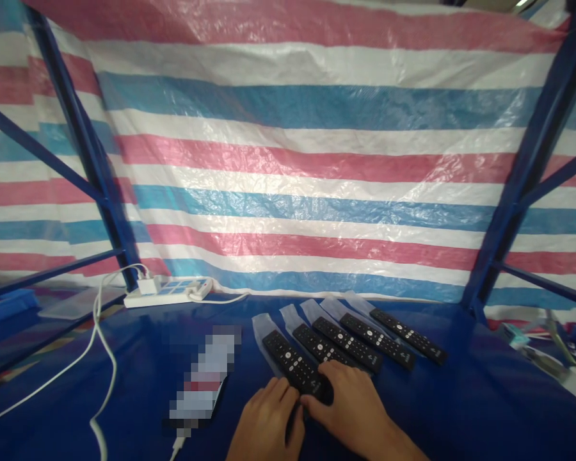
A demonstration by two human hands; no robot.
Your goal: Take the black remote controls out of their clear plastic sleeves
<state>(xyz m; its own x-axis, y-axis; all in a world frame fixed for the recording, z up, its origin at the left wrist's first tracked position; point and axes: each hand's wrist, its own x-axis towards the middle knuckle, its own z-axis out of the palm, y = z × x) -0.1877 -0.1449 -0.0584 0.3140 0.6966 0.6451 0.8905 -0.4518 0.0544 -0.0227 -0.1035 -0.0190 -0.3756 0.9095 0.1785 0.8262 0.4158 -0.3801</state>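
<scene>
A black remote control (288, 356), partly inside a clear plastic sleeve (262, 322), lies slanted on the blue table, its lower end towards me. My right hand (352, 403) grips that lower end, thumb at the bottom edge and fingers over its right side. At the left edge of the same end, my left hand (269, 416) has its fingers curled together against the remote; its grip is partly hidden. Several more remotes lie in a row to the right, among them one (348, 342) and the outermost (408, 334), with clear sleeves reaching past their far ends.
A phone with a blurred screen (204, 374) lies left of my hands, a white cable (177, 443) at its lower end. A white power strip (170, 291) sits at the back left of the blue table (139, 384). Striped sheeting (317, 173) hangs behind, between blue metal posts (518, 166).
</scene>
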